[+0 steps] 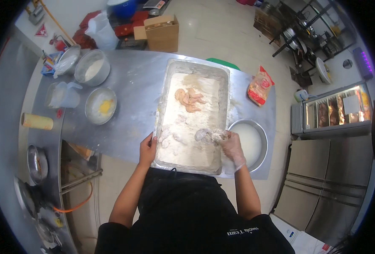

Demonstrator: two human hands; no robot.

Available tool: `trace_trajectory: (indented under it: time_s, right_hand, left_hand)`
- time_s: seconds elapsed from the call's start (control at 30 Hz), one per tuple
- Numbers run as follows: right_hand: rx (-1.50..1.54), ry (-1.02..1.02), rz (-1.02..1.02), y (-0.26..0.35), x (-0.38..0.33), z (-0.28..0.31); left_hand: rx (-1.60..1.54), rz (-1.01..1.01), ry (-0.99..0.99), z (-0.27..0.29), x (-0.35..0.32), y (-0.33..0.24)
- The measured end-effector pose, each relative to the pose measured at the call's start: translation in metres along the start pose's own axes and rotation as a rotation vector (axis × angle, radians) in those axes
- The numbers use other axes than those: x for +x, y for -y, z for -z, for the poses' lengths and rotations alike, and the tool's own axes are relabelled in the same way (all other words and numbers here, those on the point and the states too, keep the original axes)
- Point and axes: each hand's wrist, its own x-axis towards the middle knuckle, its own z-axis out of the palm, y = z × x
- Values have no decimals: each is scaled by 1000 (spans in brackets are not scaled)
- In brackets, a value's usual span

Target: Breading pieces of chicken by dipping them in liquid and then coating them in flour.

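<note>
On the steel bench (132,97) a long metal tray (225,127) lies lengthwise before the person, its floor covered with pale flour. The left hand (147,149), bare, rests on the tray's near left rim with its fingers curled over the edge, seemingly to keep the tray from sliding. The right hand (232,148), in a thin clear glove, reaches in over the right rim, and its fingers are closed round a floured piece (208,135) held just above the flour at the near right of the tray; the glove likely keeps the coating off the skin. Further up the tray a small heap of uncoated pink pieces (189,99) lies together, apart from a few coated lumps (170,139) near the left hand, so raw and coated stay separate. Just beside the tray's right rim stands a round bowl (259,146) of whitish liquid, close to the gloved hand. Well off to the left are a bowl with yellow egg (100,106), a bowl of flour (92,67) and a plastic jug (64,95); an orange packet (260,86) lies at the far right.
</note>
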Motion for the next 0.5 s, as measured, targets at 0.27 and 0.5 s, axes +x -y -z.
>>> trace_trajectory:
  time_s: [0.27, 0.5]
  right_hand:
    - [369, -243, -14, -21, -28, 91]
    - [72, -501, -176, -93, -30, 126]
  left_hand:
    - [19, 26, -11, 5, 0, 6]
    - [68, 21, 8, 1, 1, -2]
